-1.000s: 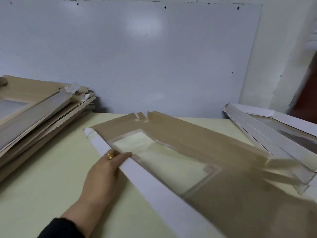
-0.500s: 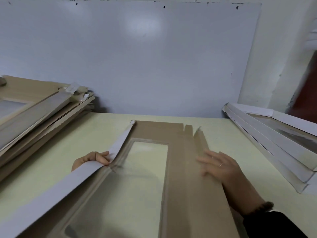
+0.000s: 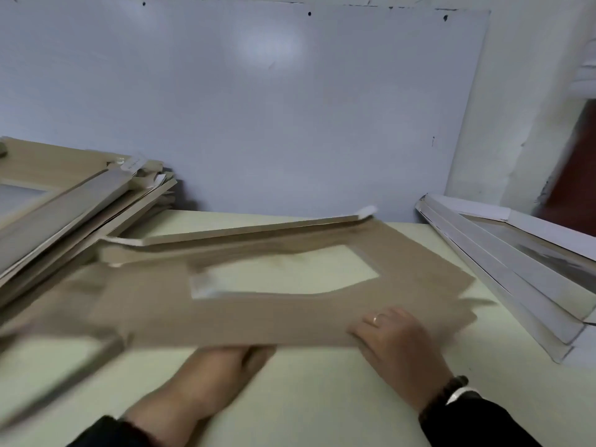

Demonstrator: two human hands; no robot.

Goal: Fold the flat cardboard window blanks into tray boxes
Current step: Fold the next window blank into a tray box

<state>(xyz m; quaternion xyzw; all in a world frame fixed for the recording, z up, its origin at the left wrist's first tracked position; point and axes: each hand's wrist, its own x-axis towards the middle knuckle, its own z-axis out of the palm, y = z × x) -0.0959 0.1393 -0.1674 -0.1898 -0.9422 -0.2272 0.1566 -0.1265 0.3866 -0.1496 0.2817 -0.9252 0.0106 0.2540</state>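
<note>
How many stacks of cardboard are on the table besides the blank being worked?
2: a brown stack at far left, a white-edged stack at right. Both run out of frame.

Left hand [image 3: 222, 366] reaching forward (fingertips hidden), right hand [image 3: 398, 341] palm-down, fingers spread flat, both sleeves dark

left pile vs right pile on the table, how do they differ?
The left pile shows brown card faces; the right pile shows white faces. The left pile lies as loose flat sheets, fanned unevenly; the right pile has raised white side walls, so those pieces look folded up. The left pile's edges splay out; the right pile's edges line up neatly. Both include pieces with a clear window and sit against the wall.
</note>
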